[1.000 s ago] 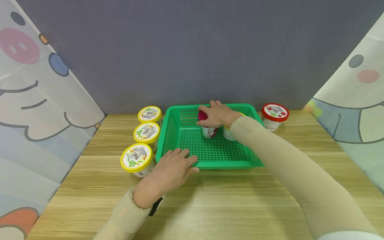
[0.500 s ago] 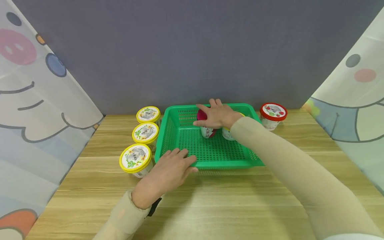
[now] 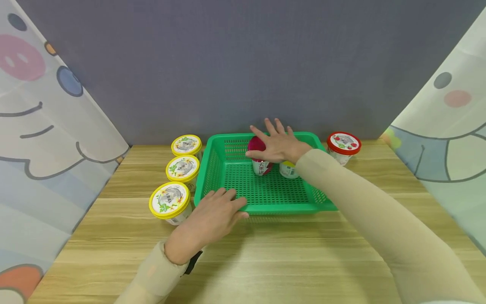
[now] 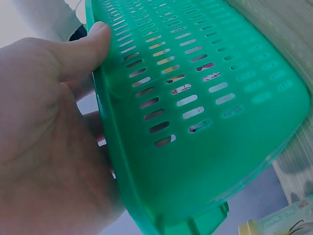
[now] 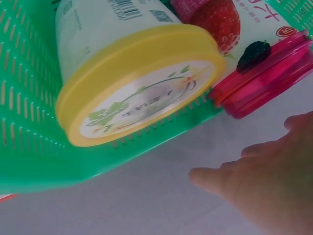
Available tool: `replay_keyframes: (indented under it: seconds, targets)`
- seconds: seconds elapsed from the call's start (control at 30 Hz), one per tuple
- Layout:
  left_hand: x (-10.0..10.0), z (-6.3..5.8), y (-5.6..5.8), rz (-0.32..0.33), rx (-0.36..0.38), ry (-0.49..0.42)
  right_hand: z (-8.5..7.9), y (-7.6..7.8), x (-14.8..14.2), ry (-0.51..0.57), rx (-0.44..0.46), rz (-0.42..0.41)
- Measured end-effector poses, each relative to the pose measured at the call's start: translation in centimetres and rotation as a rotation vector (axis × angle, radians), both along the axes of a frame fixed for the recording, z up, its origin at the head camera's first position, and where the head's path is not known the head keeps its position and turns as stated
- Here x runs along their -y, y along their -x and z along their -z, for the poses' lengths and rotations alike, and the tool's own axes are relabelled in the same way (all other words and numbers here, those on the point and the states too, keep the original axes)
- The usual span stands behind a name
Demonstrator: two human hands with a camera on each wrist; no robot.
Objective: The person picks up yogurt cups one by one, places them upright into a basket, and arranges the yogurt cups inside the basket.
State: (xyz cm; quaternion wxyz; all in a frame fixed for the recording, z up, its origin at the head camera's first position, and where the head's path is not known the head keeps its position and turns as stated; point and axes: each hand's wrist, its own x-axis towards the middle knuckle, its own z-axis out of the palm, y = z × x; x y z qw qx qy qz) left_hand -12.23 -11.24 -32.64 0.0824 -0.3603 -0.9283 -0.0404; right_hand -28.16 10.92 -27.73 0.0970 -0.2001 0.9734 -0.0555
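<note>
My left hand [image 3: 214, 215] holds the near left rim of a green plastic basket [image 3: 281, 207]; in the left wrist view the thumb [image 4: 85, 51] lies on the outside of the wall and fingers show behind it through the slots. Inside the basket stand a cup with a magenta lid [image 3: 262, 166] and a white tub with a yellow lid [image 5: 142, 88]. My right hand [image 3: 279, 145] is spread above them, partly hiding both in the head view. The right wrist view has its fingers [image 5: 208, 178] straight and apart from the cups.
Several yellow-lidded tubs [image 3: 182, 167] stand in a row left of the basket. A red-lidded tub [image 3: 343, 145] is on the wooden table [image 3: 288, 261] beyond its right side. A grey panel [image 3: 243, 67] rises behind, with cartoon-printed curtains [image 3: 45, 139] on both sides.
The right hand has let go of the magenta-lidded cup, its fingers spreading and lifting slightly. The left hand keeps its place on the basket rim.
</note>
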Motion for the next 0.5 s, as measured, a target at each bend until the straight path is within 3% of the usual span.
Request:
replay_keyframes:
  seconds: [0.5]
  targets:
    - [0.0, 0.0, 0.0, -0.002, 0.003, 0.007, -0.1, 0.4, -2.9, -0.024, -0.017, 0.031]
